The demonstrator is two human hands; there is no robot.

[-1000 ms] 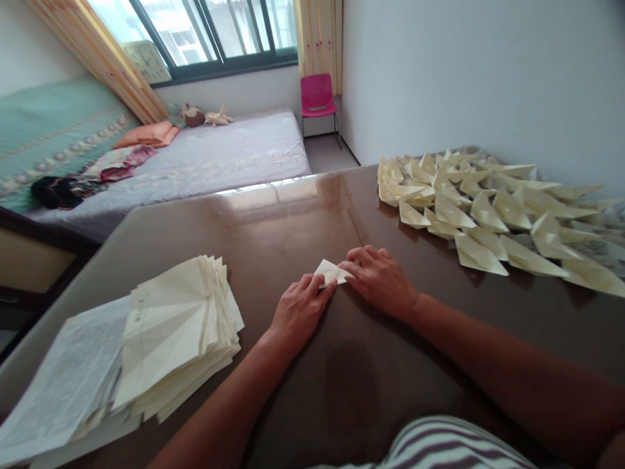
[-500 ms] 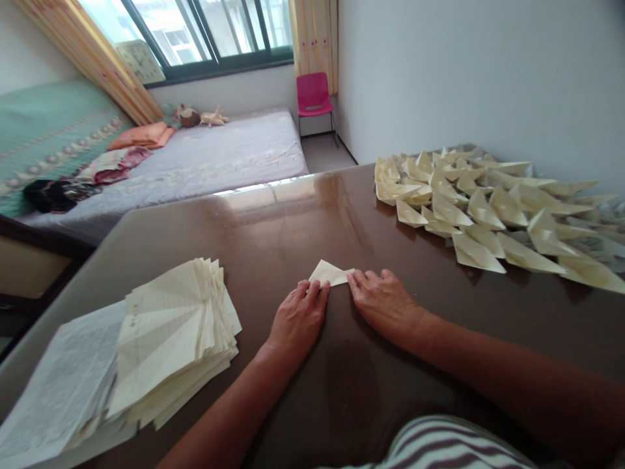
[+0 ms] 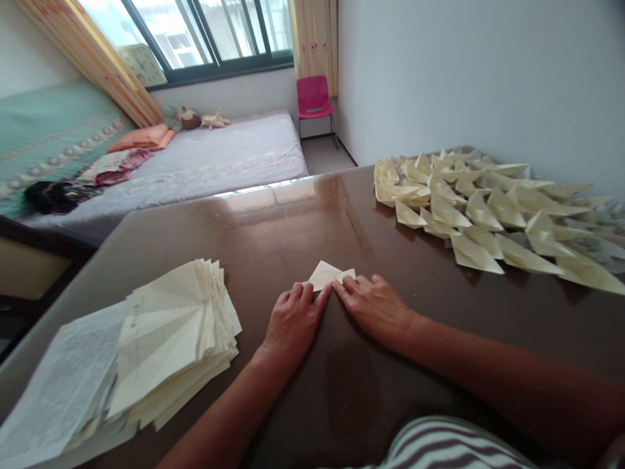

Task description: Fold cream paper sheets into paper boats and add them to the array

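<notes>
A small cream folded paper (image 3: 323, 274) lies on the brown table, one peak pointing away from me and a smaller corner on its right. My left hand (image 3: 294, 314) grips its near left edge, fingers bent and pressing down. On the near right edge, my right hand (image 3: 375, 305) holds the paper with its fingertips. The two index fingers almost meet at the middle of the near edge. Part of that edge is hidden beneath my fingers.
Left of my hands stands a stack of creased cream sheets (image 3: 161, 339), beside grey printed sheets (image 3: 73, 384). Many folded paper boats (image 3: 488, 208) crowd the table's (image 3: 273, 228) right side by the wall. Beyond are a bed (image 3: 234, 153) and a pink chair (image 3: 313, 98).
My right hand has slid left along the paper's near edge toward my left hand, uncovering the right corner. My left hand has shifted slightly left and nearer to me.
</notes>
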